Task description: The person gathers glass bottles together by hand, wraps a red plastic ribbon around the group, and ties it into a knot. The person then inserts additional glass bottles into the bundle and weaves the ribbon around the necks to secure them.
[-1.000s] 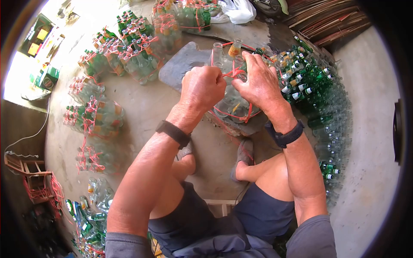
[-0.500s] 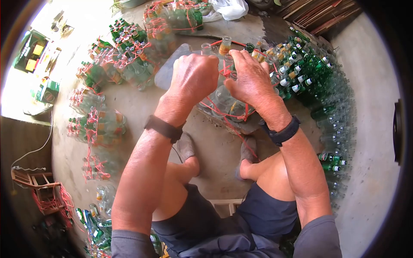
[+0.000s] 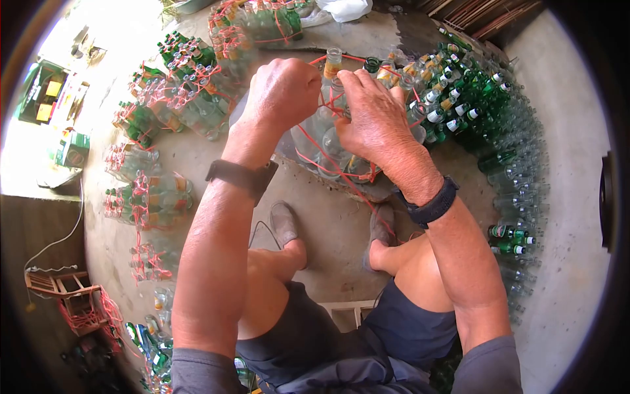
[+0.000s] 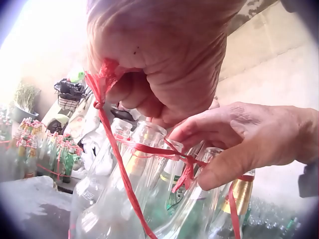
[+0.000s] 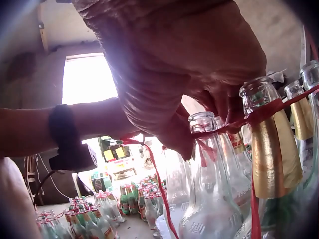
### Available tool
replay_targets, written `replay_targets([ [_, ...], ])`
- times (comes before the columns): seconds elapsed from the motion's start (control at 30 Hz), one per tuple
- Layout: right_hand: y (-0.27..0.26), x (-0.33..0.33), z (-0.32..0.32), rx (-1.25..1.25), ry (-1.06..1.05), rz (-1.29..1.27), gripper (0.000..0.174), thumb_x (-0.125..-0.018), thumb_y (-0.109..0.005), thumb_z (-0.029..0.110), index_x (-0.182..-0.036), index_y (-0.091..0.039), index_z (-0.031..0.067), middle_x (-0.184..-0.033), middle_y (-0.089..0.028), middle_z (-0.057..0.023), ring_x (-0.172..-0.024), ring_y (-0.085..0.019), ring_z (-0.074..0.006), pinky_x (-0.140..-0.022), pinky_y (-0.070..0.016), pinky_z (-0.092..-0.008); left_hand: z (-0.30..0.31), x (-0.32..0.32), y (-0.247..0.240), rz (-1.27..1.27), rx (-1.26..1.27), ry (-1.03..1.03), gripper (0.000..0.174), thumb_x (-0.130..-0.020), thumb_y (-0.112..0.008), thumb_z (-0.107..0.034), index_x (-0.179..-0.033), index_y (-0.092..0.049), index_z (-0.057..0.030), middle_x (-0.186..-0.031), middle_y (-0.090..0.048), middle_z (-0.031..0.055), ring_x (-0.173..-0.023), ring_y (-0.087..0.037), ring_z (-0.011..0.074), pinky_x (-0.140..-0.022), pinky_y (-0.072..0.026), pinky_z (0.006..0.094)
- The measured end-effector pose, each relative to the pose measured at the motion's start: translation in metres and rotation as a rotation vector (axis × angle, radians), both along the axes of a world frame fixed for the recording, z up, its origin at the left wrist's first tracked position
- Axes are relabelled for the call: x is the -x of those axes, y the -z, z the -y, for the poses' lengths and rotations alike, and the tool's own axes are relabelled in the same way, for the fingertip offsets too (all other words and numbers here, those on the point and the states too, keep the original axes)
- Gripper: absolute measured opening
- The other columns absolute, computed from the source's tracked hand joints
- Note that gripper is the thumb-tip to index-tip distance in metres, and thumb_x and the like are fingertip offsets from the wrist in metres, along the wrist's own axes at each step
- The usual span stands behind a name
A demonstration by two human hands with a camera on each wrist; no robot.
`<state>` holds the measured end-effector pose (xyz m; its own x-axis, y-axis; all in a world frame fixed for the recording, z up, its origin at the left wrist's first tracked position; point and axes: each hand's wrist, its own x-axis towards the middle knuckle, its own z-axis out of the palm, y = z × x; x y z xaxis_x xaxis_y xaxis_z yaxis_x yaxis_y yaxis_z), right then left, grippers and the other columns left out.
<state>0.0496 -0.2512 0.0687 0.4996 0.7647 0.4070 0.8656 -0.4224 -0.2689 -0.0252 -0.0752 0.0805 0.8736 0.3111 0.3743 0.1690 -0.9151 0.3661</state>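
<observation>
The left hand (image 3: 283,92) is balled into a fist, its grip tight round a thin red plastic string (image 4: 119,169). The string emerges from between the curled fingers and runs taut down the side of a cluster of clear glass bottles (image 3: 321,141). The right hand (image 3: 374,121) lies over the bottle necks just beside the left. Its grip is narrow, thumb and forefinger pinching the same string where it crosses in a knot at the necks. The string loops the necks and also circles the cluster lower down. One bottle in the cluster has a gold foil collar (image 5: 271,149).

The cluster stands on the concrete floor (image 3: 328,243), just ahead of the person's grey shoes (image 3: 283,223). Touching it on the right is a heap of loose green glass bottles (image 3: 472,111). Well apart on the left stand several bundles of bottles bound in red string (image 3: 190,85). Each wrist carries a black band (image 3: 239,177).
</observation>
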Motion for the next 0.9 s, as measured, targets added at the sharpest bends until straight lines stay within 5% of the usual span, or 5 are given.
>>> replay_targets([
  [0.2, -0.002, 0.002, -0.001, 0.021, 0.01, -0.003, 0.041, -0.086, -0.068, 0.008, -0.126, -0.06, 0.0041, -0.12, -0.066, -0.0139, -0.115, -0.065, -0.0322, -0.094, -0.0427, -0.0512, -0.015, -0.009, -0.004, -0.126, 0.214, 0.018, 0.016, -0.086, -0.074, -0.015, -0.095, -0.08, -0.0037, -0.07, -0.07, 0.0144, -0.063, -0.065, 0.0146, -0.066, -0.0553, 0.0347],
  [0.3, 0.0, 0.001, -0.001, -0.002, 0.006, 0.007, 0.036, -0.086, -0.067, 0.008, -0.122, -0.061, 0.0047, -0.119, -0.066, -0.0137, -0.115, -0.065, -0.0322, -0.093, -0.0428, -0.0509, -0.025, -0.008, -0.003, -0.11, 0.355, 0.053, 0.02, -0.086, -0.077, -0.017, -0.097, -0.081, -0.0008, -0.074, -0.073, 0.0107, -0.068, -0.065, 0.0121, -0.067, -0.0548, 0.0341],
  [0.63, 0.0, 0.002, 0.0, -0.012, 0.01, 0.009, 0.034, -0.087, -0.066, 0.007, -0.121, -0.061, 0.0054, -0.118, -0.067, -0.0129, -0.114, -0.065, -0.0318, -0.093, -0.0426, -0.0498, -0.042, -0.003, -0.005, -0.273, 0.45, 0.007, 0.022, -0.087, -0.08, -0.018, -0.099, -0.082, -0.0002, -0.08, -0.077, 0.0077, -0.073, -0.066, 0.011, -0.071, -0.0553, 0.0333],
  [0.9, 0.002, 0.003, -0.001, -0.018, 0.024, 0.012, 0.038, -0.085, -0.067, 0.006, -0.122, -0.061, 0.0057, -0.12, -0.066, -0.0121, -0.116, -0.064, -0.0312, -0.094, -0.0427, -0.0499, -0.048, 0.008, 0.014, -0.21, 0.416, 0.029, 0.025, -0.089, -0.075, -0.022, -0.107, -0.081, -0.005, -0.085, -0.077, 0.0145, -0.075, -0.07, 0.0202, -0.074, -0.0565, 0.039],
])
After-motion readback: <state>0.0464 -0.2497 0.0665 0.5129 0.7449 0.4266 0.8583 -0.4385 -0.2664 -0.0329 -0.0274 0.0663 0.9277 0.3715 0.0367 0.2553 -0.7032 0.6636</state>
